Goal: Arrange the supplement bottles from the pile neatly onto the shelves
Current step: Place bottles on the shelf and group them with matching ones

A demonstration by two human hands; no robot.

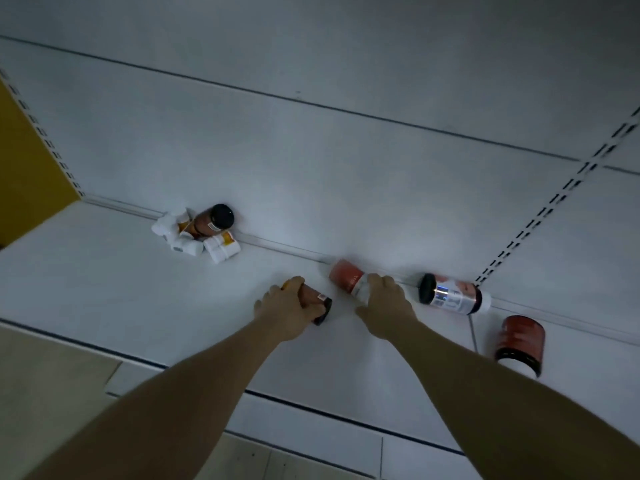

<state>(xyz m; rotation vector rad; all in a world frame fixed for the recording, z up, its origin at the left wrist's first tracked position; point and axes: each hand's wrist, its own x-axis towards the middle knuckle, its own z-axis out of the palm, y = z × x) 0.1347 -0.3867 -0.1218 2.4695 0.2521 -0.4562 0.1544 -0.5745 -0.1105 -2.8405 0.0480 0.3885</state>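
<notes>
1. Bottle pile (194,233) sits on the shelf (104,278), left of centre, against the back panel (311,161).
2. Left hand (284,310), at frame centre, curls its fingers round a black-capped brown bottle (313,301).
3. Right hand (384,303) grips a red bottle (346,277) just beside it.
4. Capped bottle (450,294) and red jar (519,337) lie further right; their contents cannot be told.

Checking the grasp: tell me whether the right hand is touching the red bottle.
Touching. In the head view the right hand lies curled over the red bottle, no gap.
</notes>
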